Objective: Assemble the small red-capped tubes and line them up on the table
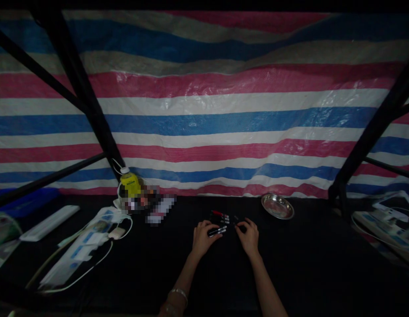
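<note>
The fingers of my left hand (pixel 202 239) are curling in, pinching a slim black tube (pixel 217 231) with a glossy, glassy-looking end. My right hand (pixel 250 237) is bending its thumb and forefinger close together beside a small dark piece (pixel 236 219); I cannot tell whether they are gripping it. Just beyond the black tube, slender red and black tubes (pixel 220 215) with pale markings are lying on the dark, matte tabletop (pixel 224 281). Over to the right, a round, polished metal dish (pixel 277 206) is catching the light. Behind, a creased plastic sheet (pixel 204 123) is shining in red, white and blue stripes. A yellow bottle (pixel 130 183) is standing at the left, partly hidden by pixelation, which is also blurring the things beside it. White power strips (pixel 82 246) are trailing cables, and the frame edge is cutting off my forearms.
</note>
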Motion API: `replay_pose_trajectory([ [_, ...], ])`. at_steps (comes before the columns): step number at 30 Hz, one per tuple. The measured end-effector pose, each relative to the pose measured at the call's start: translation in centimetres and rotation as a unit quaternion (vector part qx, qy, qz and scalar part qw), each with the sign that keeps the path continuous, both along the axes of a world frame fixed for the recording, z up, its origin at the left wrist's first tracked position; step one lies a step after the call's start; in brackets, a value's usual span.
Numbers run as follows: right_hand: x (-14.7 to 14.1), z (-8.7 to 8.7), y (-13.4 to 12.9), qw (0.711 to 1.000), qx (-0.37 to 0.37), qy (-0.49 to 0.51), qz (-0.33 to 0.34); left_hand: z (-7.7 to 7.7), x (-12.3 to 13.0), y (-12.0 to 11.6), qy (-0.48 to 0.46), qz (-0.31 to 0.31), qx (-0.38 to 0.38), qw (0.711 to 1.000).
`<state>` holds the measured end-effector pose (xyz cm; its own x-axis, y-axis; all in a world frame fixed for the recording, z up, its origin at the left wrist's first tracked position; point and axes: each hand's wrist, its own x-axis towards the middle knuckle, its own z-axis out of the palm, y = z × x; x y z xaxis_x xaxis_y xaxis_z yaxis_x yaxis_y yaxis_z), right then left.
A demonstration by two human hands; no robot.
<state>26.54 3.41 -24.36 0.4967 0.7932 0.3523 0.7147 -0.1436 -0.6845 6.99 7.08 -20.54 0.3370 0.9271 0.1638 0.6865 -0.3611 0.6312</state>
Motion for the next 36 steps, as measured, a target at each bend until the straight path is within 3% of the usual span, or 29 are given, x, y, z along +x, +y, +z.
replay_pose_trajectory([
  [12, 0.0, -0.2, 0.1, 1.0, 0.013, 0.003, 0.005, 0.3, -0.1, 0.4, -0.001, -0.016, -0.023, 1.0],
  [21, -0.8, 0.7, -0.3, 0.991, 0.041, -0.055, 0.115, -0.1, -0.1, 0.7, 0.012, -0.023, -0.024, 0.999],
  [36, -1.1, 1.2, -0.7, 0.987, 0.003, -0.062, 0.146, 0.1, -0.1, 0.5, 0.007, -0.021, -0.019, 1.0],
])
